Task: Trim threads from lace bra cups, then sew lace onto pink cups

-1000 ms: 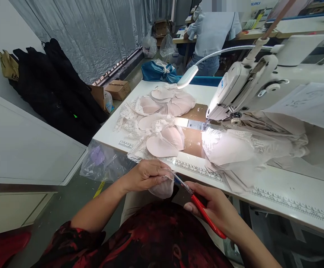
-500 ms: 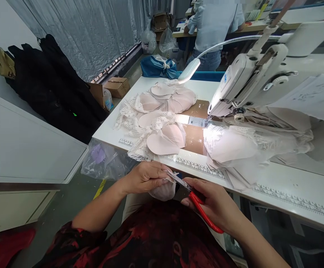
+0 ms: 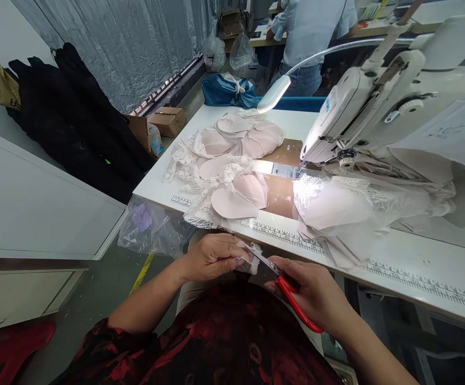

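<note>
My left hand (image 3: 216, 256) pinches a small pale piece of lace-edged fabric (image 3: 252, 263) just in front of the table edge. Red-handled scissors (image 3: 292, 299) are gripped in my right hand (image 3: 316, 289). Their blades point up and left and meet the fabric at my left fingertips; whether the blades are apart is too fine to tell. On the table beyond lie pale pink bra cups with lace (image 3: 238, 197), several in a loose heap. More cup pieces and lace (image 3: 336, 208) lie stacked under the sewing machine's lit needle area.
A white sewing machine (image 3: 348, 107) with a bent lamp (image 3: 274, 95) stands over the right of the white table (image 3: 417, 267). A clear plastic bag (image 3: 152, 227) hangs at the table's left edge. A blue bundle (image 3: 228, 91) sits at the back; a person (image 3: 312, 37) stands beyond.
The fabric hanging below my left hand has been drawn up and now shows as a smaller piece. Both hands have shifted very slightly; the scissors stay at the fabric.
</note>
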Demonstrator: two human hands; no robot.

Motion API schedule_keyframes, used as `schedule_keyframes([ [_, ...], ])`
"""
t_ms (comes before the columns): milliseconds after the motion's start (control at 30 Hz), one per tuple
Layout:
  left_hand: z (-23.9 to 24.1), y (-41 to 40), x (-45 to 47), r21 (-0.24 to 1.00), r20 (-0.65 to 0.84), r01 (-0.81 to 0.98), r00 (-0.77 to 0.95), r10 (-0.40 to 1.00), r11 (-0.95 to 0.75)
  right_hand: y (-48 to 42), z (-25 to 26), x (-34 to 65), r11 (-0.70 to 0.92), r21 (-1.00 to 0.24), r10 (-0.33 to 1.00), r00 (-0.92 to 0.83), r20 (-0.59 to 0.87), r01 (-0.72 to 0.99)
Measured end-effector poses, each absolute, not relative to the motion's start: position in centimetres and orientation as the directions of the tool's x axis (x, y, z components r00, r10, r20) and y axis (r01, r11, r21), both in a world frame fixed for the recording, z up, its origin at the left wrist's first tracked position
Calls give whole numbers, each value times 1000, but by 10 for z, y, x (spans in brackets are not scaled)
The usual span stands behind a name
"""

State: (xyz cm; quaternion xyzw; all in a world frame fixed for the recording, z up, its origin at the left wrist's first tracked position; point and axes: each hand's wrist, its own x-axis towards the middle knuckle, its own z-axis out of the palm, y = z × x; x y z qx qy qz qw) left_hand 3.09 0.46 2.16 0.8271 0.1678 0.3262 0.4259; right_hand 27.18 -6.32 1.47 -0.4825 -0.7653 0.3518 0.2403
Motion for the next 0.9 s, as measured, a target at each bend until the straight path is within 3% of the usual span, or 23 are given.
schedule_keyframes([
  [733,17,0,36,832,388,-27,743,545,-554,-68,5,272,169,-864,889,-451,-73,474],
  [900,20,-2,41,844,405,-49,711,575,-533,-71,-2,270,87,-935,927,-372,-50,344],
])
